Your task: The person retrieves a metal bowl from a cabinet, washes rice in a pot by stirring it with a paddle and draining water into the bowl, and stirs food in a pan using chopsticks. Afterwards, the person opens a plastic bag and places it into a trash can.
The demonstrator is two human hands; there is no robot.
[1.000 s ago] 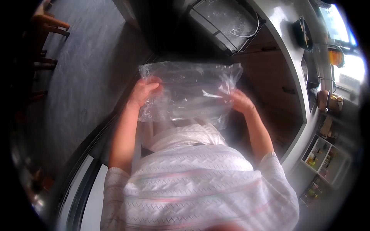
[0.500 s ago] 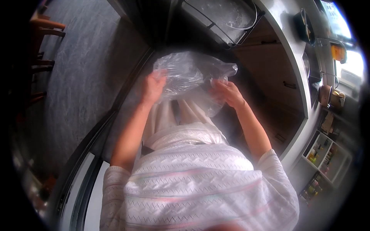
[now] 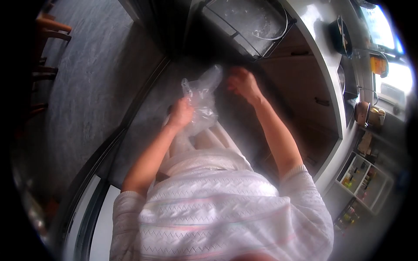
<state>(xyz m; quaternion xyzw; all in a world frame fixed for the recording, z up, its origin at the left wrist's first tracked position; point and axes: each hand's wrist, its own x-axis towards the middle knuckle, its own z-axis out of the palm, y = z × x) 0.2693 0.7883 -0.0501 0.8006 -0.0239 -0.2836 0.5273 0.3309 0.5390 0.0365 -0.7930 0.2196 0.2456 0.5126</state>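
A clear plastic bag [image 3: 203,102], gathered and crumpled, hangs in front of my legs. My left hand [image 3: 182,114] is closed on its left side. To the right of the bag and a little above it, my right hand [image 3: 243,82] is apart from the plastic, blurred by motion, with its fingers spread and nothing visible in them.
A clear-topped bin or tray in a black wire frame [image 3: 246,26] is ahead. On the right runs a white counter [image 3: 320,43] with a dark green container [image 3: 340,38], above brown cabinets [image 3: 296,82]. Wooden chair legs [image 3: 54,32] show at the left.
The bag, earlier spread wide between both hands, is now bunched at my left hand. My right hand has let go of it and moved up.
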